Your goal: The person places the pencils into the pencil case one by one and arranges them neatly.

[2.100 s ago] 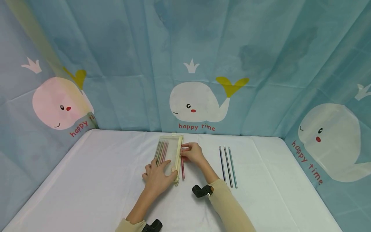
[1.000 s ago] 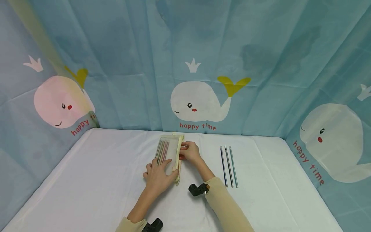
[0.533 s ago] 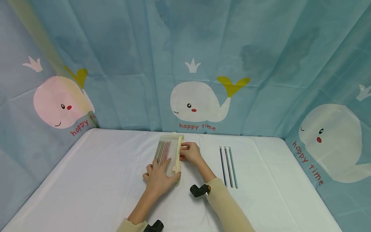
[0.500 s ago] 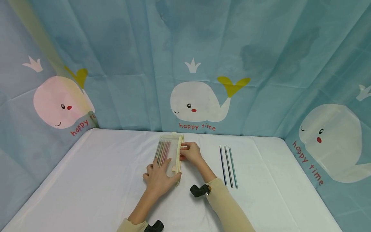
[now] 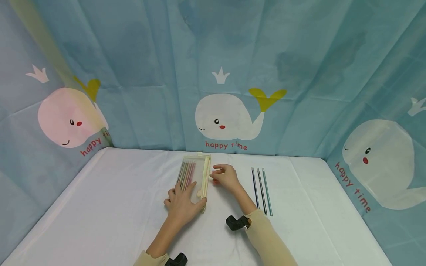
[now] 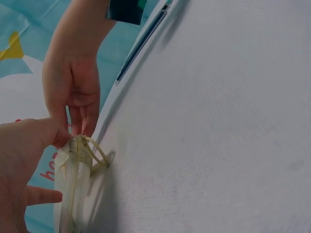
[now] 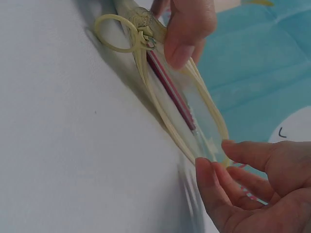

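Note:
A translucent pencil case [image 5: 199,173] with a cream zipped edge lies on the table, several pencils [image 5: 186,171] showing through it. My left hand [image 5: 183,203] grips the case by its near part, thumb at the zipped edge. In the right wrist view the case's mouth gapes, with a red pencil [image 7: 170,90] inside and a cream loop [image 7: 114,34] at the near end. My right hand [image 5: 227,177] is beside the case's right edge, fingers loosely bent and holding nothing. Its fingertips [image 7: 206,172] are close to the mouth; whether they touch it I cannot tell.
Three dark blue, black and teal pencils [image 5: 261,192] lie side by side to the right of my right hand. A white cloth [image 5: 100,207] covers the table. Behind it hangs a blue curtain [image 5: 149,111] printed with whales.
The red pencil outside the case has gone in through the mouth. My right hand has let go and drawn back slightly to the right. My left hand has stayed on the case.

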The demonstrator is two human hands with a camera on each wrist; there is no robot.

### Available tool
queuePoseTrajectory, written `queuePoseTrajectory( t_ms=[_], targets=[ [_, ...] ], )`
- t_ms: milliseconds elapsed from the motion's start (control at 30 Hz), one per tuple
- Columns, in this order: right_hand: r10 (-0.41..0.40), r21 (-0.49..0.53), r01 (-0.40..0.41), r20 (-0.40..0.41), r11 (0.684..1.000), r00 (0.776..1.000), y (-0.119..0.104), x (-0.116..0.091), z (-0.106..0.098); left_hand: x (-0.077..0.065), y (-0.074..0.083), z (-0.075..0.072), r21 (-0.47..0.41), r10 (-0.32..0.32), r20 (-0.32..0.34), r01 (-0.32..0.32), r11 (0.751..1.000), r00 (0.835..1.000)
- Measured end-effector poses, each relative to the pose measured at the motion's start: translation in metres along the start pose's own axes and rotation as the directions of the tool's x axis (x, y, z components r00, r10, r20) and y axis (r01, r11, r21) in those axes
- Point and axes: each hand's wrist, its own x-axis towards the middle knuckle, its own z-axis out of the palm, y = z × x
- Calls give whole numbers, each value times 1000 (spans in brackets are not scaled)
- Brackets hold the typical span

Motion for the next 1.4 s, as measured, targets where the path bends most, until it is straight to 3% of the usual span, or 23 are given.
queuePoseTrajectory(
  t_ms=[467,900,1400],
  targets=[
    [-35,-58,30,-76,998,997,3,-18,-30,0,-1,2,-24,4,-1,-4,1000,1000],
    [-96,-181,63,-174,981,980,-1,-33,-69,-2,-4,5,-65,45,-29,-46,997,999],
    [-99,-276,34,-225,961,969,9,-41,-98,3,-5,4,-68,45,-30,-47,997,999]
  ],
)
